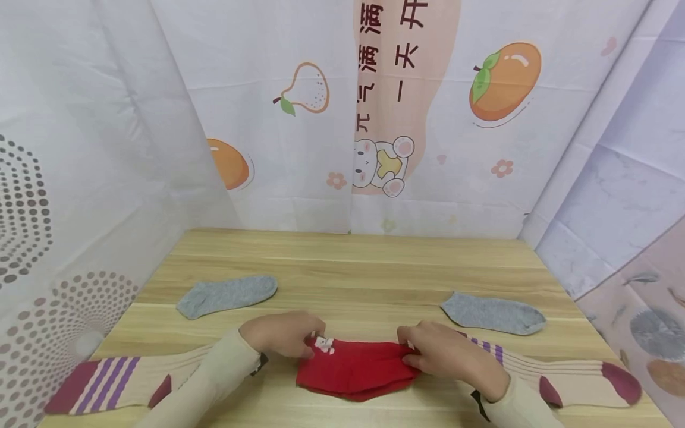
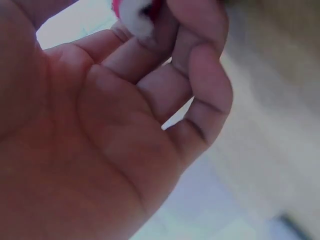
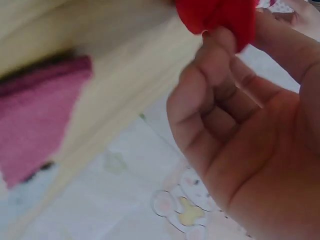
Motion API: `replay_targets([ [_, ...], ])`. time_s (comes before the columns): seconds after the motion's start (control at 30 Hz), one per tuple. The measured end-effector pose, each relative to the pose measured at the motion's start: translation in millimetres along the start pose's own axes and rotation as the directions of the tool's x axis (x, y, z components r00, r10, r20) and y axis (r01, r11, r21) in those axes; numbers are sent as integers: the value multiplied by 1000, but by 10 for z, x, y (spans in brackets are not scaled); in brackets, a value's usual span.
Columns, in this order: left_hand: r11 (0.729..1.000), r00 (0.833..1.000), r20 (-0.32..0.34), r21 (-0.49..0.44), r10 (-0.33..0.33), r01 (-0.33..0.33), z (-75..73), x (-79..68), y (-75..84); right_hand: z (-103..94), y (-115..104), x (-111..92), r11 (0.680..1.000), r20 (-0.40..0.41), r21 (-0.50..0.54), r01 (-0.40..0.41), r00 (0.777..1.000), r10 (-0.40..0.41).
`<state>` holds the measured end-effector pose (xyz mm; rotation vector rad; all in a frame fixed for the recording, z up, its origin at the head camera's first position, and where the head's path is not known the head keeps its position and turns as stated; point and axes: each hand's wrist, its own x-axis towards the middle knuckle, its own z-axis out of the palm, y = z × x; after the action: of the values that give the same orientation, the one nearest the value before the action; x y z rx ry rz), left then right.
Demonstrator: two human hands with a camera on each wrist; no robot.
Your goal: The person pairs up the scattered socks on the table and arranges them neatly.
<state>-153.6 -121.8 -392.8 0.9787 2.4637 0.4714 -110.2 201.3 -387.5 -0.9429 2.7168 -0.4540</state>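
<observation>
A red sock (image 1: 355,365) with a small white figure near its left end stretches between the two hands over the front middle of the table. My left hand (image 1: 286,333) pinches its left upper corner; in the left wrist view the fingers curl at a bit of red and white cloth. At the opposite end my right hand (image 1: 449,353) pinches the right upper corner, and the right wrist view has red cloth (image 3: 217,17) between thumb and fingers. A second red edge shows along the bottom; I cannot tell whether it is another sock or a fold.
Grey ankle socks lie farther back, one at left (image 1: 227,295) and one at right (image 1: 495,313). Cream striped socks with maroon ends lie at the left (image 1: 128,380) and right (image 1: 578,380), partly behind the arms. Printed white curtains (image 1: 267,208) border the wooden table (image 1: 364,267).
</observation>
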Motion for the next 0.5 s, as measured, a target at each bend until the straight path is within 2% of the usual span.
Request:
replay_targets([
  [0.1,992,992,-123,124,38,-23,-41,-41,61,-53,-82,-32,996,-100,-86,16,995,-24],
  [0.2,964,959,-250,257,136,-70,-40,-90,152,-89,-220,-76,982,-228,-184,33,971,-75],
  [0.27,944,937,-285,312,204,-110,9,-129,232,-85,-321,-103,976,-271,-214,47,957,-106],
  [0.37,923,919,-279,343,278,-174,143,-199,343,-28,-443,-128,970,-251,-231,74,959,-133],
  [0.4,919,919,-267,348,288,-187,202,-226,365,7,-466,-133,972,-214,-219,80,968,-128],
  [0.5,911,936,-218,370,276,-182,353,-302,398,131,-486,-145,978,-89,-192,82,991,-101],
])
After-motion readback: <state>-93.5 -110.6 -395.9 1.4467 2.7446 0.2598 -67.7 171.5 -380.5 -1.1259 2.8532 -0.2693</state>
